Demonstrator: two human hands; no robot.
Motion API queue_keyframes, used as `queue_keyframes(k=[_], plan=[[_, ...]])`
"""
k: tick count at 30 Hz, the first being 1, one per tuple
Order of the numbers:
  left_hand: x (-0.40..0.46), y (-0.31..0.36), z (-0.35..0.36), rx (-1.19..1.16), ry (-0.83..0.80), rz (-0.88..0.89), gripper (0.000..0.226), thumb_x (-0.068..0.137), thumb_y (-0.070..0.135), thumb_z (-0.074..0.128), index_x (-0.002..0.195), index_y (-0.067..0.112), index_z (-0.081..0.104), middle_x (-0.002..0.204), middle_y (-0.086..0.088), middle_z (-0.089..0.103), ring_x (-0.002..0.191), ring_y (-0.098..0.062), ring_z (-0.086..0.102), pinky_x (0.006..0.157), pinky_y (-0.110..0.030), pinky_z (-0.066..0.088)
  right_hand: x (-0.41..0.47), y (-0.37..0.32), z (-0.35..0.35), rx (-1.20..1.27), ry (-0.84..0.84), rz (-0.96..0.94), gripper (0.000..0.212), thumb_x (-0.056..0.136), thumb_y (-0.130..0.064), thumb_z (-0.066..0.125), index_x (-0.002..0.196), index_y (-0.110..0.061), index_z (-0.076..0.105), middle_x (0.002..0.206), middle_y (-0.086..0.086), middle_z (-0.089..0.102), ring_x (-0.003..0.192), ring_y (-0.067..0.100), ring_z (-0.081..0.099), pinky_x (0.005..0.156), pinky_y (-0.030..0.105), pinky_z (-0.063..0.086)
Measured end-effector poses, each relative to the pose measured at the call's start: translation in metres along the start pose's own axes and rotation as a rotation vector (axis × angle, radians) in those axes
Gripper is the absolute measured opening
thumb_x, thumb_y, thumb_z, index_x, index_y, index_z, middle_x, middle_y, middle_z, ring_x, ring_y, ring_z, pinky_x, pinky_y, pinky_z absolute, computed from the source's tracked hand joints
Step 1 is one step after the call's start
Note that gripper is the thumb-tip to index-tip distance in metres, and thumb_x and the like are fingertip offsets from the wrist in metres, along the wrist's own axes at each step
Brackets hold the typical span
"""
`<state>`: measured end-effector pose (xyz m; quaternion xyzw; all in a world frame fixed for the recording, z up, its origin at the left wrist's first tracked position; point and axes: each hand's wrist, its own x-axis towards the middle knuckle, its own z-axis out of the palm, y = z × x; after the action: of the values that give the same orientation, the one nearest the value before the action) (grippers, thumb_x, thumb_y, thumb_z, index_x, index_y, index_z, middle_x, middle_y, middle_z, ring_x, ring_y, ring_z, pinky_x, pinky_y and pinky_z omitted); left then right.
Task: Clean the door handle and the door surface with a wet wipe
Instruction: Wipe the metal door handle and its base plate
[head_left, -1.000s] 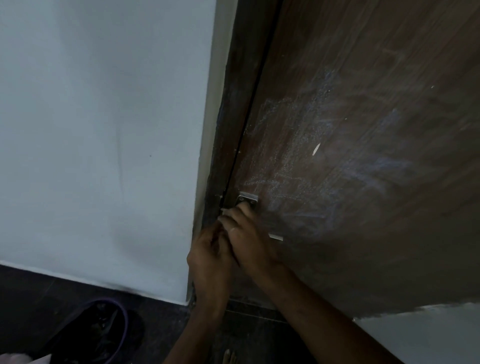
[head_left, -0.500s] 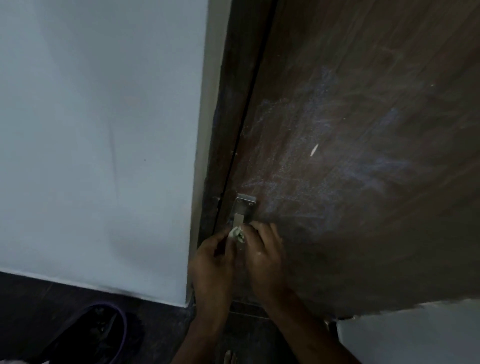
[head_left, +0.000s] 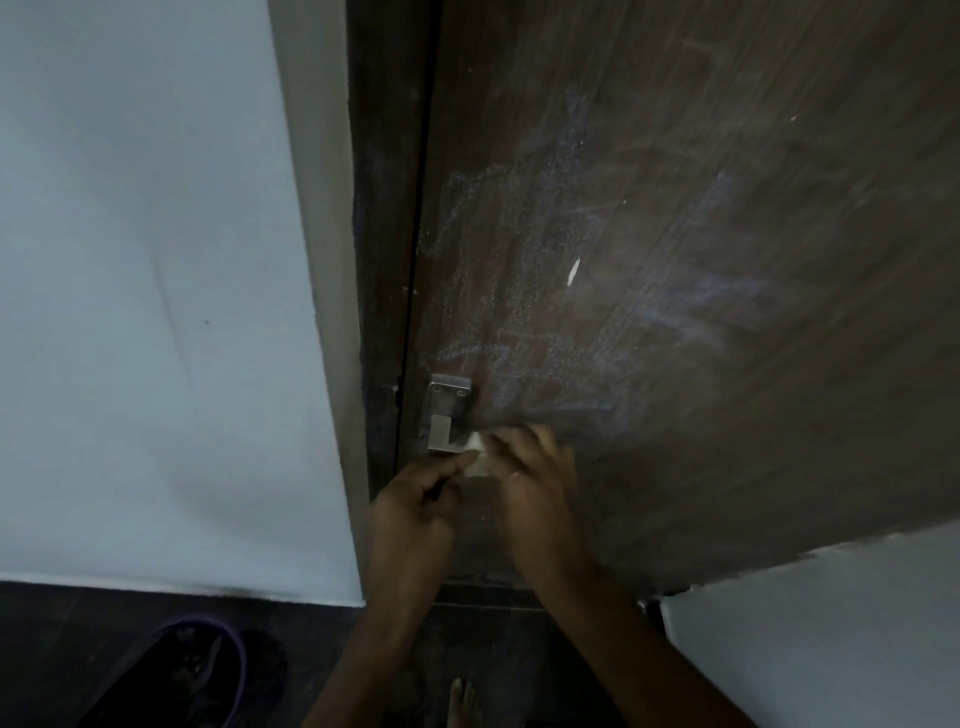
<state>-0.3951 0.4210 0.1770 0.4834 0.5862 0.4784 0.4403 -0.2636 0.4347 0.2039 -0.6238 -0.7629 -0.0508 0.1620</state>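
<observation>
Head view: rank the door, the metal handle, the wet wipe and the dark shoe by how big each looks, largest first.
1. Door
2. Shoe, nearer the camera, so its rank over the handle is unsure
3. Handle
4. Wipe, mostly hidden between both hands

No readable text anywhere.
The door bears only faint chalky scribbles that form no letters or numbers; the handle plate shows no brand or mark that can be made out.
</observation>
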Motion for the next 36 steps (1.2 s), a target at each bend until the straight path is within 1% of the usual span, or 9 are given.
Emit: queue_keyframes(k=[4,8,11,13,21,25,31,33,36], plan=[[-0.005,0.001,0.010,0.002,-0.008,0.031,0.024,0.092,0.015,0.067,0.107,0.030,0.078,0.100,0.022,0.075,0.093,0.008,0.068,0.083,-0.021,0.057,-0.008,0.027,-0.005,0.329,-0.032,0.382,0.020,0.093,-0.007,0.062,0.108,-0.011,0.075,0.102,0.004,0.074,0.096,0.017,0.063,0.082,0.012,0.041],[-0.007,0.000,0.015,-0.018,0.082,0.007,0.021,0.089,0.023,0.073,0.108,0.031,0.077,0.099,0.021,0.075,0.091,0.010,0.067,0.082,-0.013,0.055,0.015,0.035,-0.005,0.905,-0.198,0.825,0.022,0.100,-0.016,0.056,0.091,-0.019,0.075,0.088,0.008,0.074,0.075,0.015,0.064,0.071,0.034,0.052],[-0.006,0.000,0.018,-0.007,0.107,0.021,0.019,0.085,0.023,0.076,0.103,0.031,0.078,0.095,0.021,0.075,0.088,0.011,0.068,0.076,-0.004,0.049,0.016,0.039,-0.006,1.592,-0.212,1.220,0.024,0.098,0.003,0.048,0.092,-0.004,0.071,0.088,0.011,0.070,0.077,0.017,0.060,0.068,0.027,0.054],[-0.005,0.000,0.019,-0.001,0.105,0.028,0.018,0.084,0.021,0.078,0.100,0.030,0.079,0.094,0.018,0.076,0.086,0.008,0.069,0.074,-0.004,0.049,0.006,0.037,-0.004,1.739,-0.186,1.288,0.023,0.098,0.006,0.048,0.091,0.001,0.070,0.083,0.011,0.070,0.074,0.017,0.062,0.059,0.022,0.058],[-0.002,-0.003,0.026,0.056,0.111,0.072,0.020,0.082,0.015,0.079,0.098,0.026,0.078,0.093,0.018,0.074,0.085,0.009,0.068,0.073,-0.002,0.047,-0.001,0.013,0.002,1.239,0.131,1.177,0.015,0.091,0.000,0.066,0.085,-0.011,0.075,0.064,0.002,0.075,0.057,0.013,0.071,0.061,0.027,0.056],[0.001,-0.001,0.031,0.067,0.134,0.049,0.017,0.081,0.017,0.080,0.093,0.029,0.077,0.091,0.015,0.074,0.084,0.010,0.066,0.072,0.001,0.044,-0.006,0.009,0.005,1.026,0.182,1.076,0.012,0.092,-0.008,0.067,0.094,-0.012,0.078,0.058,-0.002,0.073,0.051,0.003,0.068,0.044,0.011,0.046],[0.001,-0.001,0.031,0.093,0.137,0.068,0.021,0.081,0.016,0.080,0.094,0.032,0.075,0.090,0.019,0.072,0.085,0.011,0.065,0.073,0.001,0.044,-0.020,0.004,0.015,0.534,0.183,0.745,0.021,0.096,-0.014,0.063,0.115,-0.014,0.073,0.095,0.000,0.076,0.073,0.001,0.068,0.052,0.002,0.042],[-0.001,0.000,0.031,0.063,0.137,0.062,0.022,0.082,0.016,0.080,0.095,0.032,0.074,0.093,0.017,0.073,0.087,0.009,0.066,0.075,-0.002,0.047,-0.016,0.008,0.019,0.776,0.143,0.891,0.019,0.097,-0.010,0.060,0.110,-0.013,0.075,0.089,-0.003,0.075,0.072,-0.003,0.068,0.052,0.005,0.045],[-0.007,0.001,0.031,0.008,0.151,0.057,0.020,0.082,0.014,0.079,0.097,0.028,0.076,0.095,0.016,0.072,0.089,0.005,0.068,0.078,-0.009,0.052,0.002,0.011,0.019,1.657,-0.103,1.262,0.023,0.098,0.003,0.048,0.095,-0.001,0.070,0.084,0.010,0.070,0.069,0.014,0.064,0.057,0.019,0.053]])
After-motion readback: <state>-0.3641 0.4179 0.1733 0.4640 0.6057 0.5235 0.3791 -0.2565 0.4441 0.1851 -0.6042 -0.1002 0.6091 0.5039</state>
